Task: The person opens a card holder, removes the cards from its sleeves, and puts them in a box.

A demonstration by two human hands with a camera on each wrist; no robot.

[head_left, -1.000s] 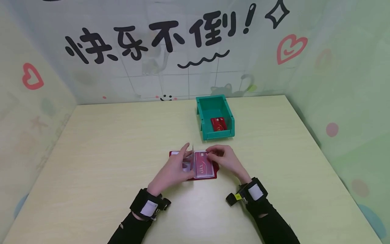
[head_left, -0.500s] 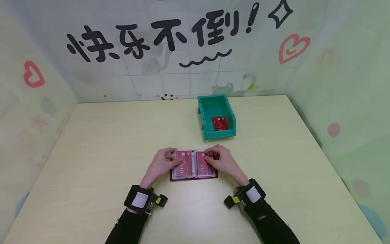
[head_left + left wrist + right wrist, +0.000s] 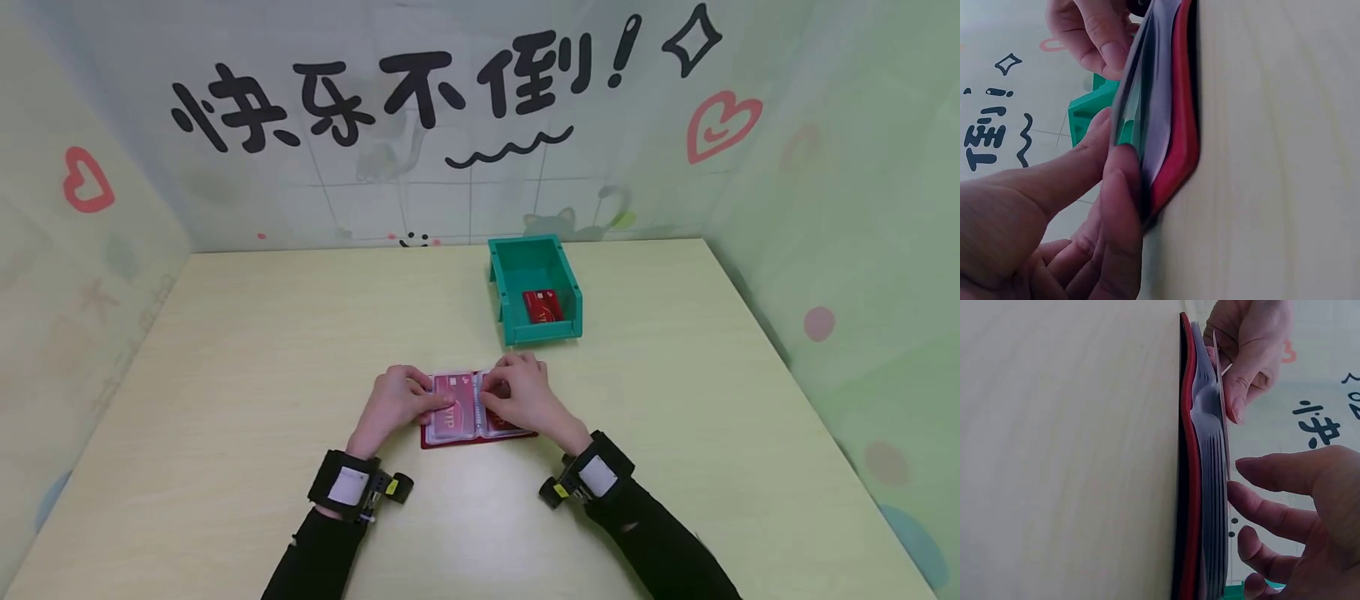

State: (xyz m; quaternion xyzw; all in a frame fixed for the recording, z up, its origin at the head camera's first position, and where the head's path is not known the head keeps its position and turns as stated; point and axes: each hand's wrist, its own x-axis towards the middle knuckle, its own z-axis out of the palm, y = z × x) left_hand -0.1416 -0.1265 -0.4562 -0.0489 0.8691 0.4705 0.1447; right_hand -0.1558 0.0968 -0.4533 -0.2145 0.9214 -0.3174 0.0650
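A small card holder booklet point(image 3: 450, 445) lies spread on the table, with a red cover and clear sleeves. Behind the left sleeve shows a pink-red VIP card point(image 3: 452, 404). My left hand point(image 3: 392, 404) pinches the left sleeve page point(image 3: 1129, 81), thumb on top and fingers beneath it. That page stands a little off the red cover point(image 3: 1186, 140) in the left wrist view. My right hand point(image 3: 525, 396) is over the right page, fingertips near the spine, hiding much of it. In the right wrist view its thumb and index finger sit slightly apart, right at the sleeve stack point(image 3: 1213, 506).
Beyond the booklet stands a green plastic bin point(image 3: 521, 333) with a red VIP card point(image 3: 543, 307) inside. Printed walls point(image 3: 315, 200) enclose the pale wooden table point(image 3: 300, 333) at the back and both sides.
The left hand turned a sleeve page over to the left, then kept hold at that side. The right hand has moved leftward from the right page's upper corner to near the spine.
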